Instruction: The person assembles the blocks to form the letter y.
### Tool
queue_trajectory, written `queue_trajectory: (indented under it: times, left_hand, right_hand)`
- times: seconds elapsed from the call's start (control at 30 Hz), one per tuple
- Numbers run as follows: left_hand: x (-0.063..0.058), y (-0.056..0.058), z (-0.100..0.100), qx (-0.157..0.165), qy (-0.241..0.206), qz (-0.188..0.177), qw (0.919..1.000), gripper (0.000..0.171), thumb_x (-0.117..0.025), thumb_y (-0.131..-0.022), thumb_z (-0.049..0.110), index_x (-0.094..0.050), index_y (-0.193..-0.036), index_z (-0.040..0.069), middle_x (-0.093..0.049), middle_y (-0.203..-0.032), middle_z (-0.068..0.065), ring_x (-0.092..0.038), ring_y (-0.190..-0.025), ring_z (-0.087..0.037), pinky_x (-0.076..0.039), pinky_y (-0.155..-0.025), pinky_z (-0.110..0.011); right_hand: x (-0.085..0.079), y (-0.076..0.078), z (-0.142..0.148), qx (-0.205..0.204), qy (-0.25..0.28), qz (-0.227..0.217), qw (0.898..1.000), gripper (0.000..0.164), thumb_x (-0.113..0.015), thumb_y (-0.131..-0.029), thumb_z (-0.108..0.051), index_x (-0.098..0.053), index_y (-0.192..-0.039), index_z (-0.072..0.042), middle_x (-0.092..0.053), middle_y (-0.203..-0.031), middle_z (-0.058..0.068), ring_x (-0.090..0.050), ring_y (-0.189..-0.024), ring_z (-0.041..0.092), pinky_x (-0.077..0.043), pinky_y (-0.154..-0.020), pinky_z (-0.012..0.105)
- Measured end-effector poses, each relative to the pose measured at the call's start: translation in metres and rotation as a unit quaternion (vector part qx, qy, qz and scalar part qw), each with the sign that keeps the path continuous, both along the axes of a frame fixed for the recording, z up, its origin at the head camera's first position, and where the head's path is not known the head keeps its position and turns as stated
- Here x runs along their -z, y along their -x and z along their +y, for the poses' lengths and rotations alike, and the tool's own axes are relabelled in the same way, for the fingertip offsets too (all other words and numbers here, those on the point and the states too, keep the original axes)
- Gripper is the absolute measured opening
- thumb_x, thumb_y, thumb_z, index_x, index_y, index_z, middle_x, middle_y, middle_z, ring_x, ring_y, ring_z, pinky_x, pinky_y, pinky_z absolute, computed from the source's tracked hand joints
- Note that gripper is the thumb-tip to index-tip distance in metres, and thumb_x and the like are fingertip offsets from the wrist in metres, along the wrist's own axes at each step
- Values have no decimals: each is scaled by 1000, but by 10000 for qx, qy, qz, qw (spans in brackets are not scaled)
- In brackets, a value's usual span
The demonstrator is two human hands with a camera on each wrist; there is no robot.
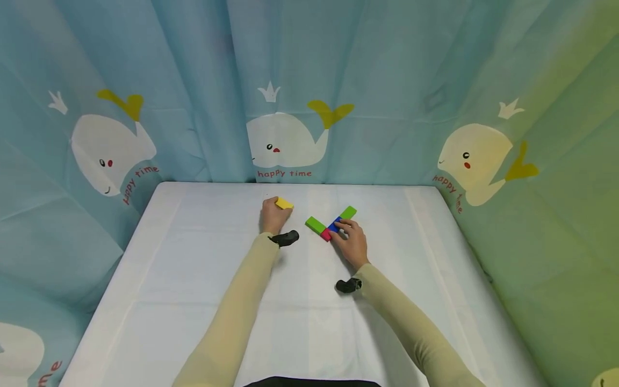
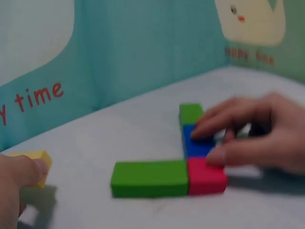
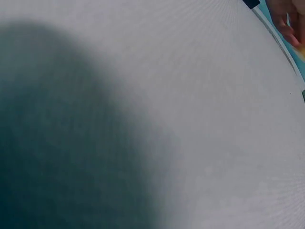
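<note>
My left hand point(image 1: 274, 216) pinches a yellow block point(image 1: 284, 203) between thumb and fingers; in the left wrist view a shadow lies beneath it. To its right, a green block point(image 2: 150, 179) sits end to end with a small pinkish-red block point(image 2: 207, 177). From that corner a blue block point(image 2: 198, 149) and another green block point(image 2: 190, 113) run toward the back, making an L. My right hand point(image 1: 352, 242) reaches over this L with fingers spread: fingertips touch the blue block, and the thumb is at the red one. The right wrist view mostly shows the cloth and a dark shadow.
A white cloth covers the table point(image 1: 193, 322). Blue and green curtains point(image 1: 401, 80) printed with whales hang along its back and sides. Each wrist wears a black strap mount, the left one point(image 1: 286, 238) close to the tabletop.
</note>
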State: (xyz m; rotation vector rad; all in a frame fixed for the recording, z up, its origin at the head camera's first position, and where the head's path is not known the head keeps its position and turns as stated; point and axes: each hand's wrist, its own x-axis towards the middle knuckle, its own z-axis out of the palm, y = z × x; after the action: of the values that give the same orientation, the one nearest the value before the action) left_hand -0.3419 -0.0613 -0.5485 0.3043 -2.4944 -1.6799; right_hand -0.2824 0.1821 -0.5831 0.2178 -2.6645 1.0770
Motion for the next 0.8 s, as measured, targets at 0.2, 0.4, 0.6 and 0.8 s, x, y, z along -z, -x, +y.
queue_trajectory:
  times: [0.2,0.4,0.6,0.8]
  left_hand:
    - [5,-4,21,198,-97,-73,9997,54,-73,-86,5,-52,-135,-6,-50,-131,-22,-54,-116,-31,-48,-96,-36]
    - [1,-10,33,-175,525,35,9985,43,-73,-86,4,-61,-126,-5,-58,-120,-21,-59,-109,-32,-50,-91,-37]
    - [0,-13,41,-296,910,-38,9954,40,-74,-87,10,-64,-124,-2,-61,-116,-19,-60,-105,-31,-51,-89,-37]
    - [1,-15,45,-300,892,32,9956,39,-74,-87,9,-64,-123,-3,-61,-116,-21,-60,-106,-32,-50,-89,-38]
  right_hand:
    - [1,1,1,11,8,-66,10000,42,-71,-91,-29,-67,-125,-5,-54,-134,13,-47,-125,32,-36,-103,48]
    - [2,0,1,-30,28,109,9999,43,-71,-90,-29,-67,-123,-3,-55,-133,15,-48,-124,35,-36,-103,50]
    - [2,-2,0,27,-9,589,9983,43,-68,-92,-35,-69,-119,-2,-57,-128,17,-51,-117,39,-38,-96,53]
    - [3,-1,0,9,-29,330,9995,42,-70,-91,-31,-68,-122,-3,-55,-131,16,-50,-121,37,-37,-100,53]
